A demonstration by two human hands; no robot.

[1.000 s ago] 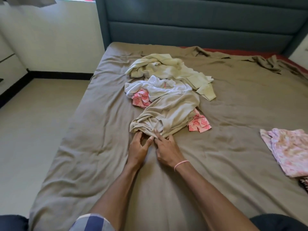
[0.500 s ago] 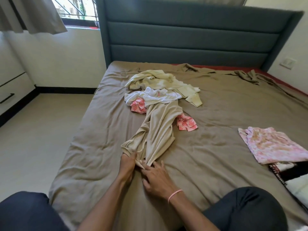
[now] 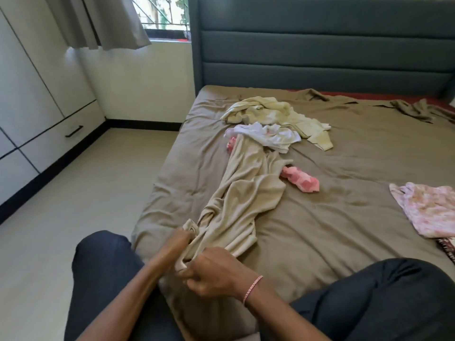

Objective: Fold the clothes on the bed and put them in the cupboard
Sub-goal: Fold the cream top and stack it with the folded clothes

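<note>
Pulled closer since 0.5 s ago: the beige garment (image 3: 246, 193) now stretches long & thin down the bed (image 3: 344, 254), its near end drawn past the mattress's foot edge toward the person's lap. Left hand (image 3: 176, 244) & right hand (image 3: 215, 273) each keep a closed grip on that bunched near end, fingers curled round the cloth, hands just beside each other. Long axis runs approx. foot-to-head, slanting a little right. The far end points at the headboard (image 3: 320, 45) & slips under a white garment (image 3: 268, 134). Beyond that lies a pale yellow garment (image 3: 270, 113). Pink patterned cloth (image 3: 301, 181) sits just right of the beige garment's middle. Pink floral garment (image 3: 426, 210) lies well apart at the bed's right. Cupboard (image 3: 37, 99) stands along the left wall.
</note>
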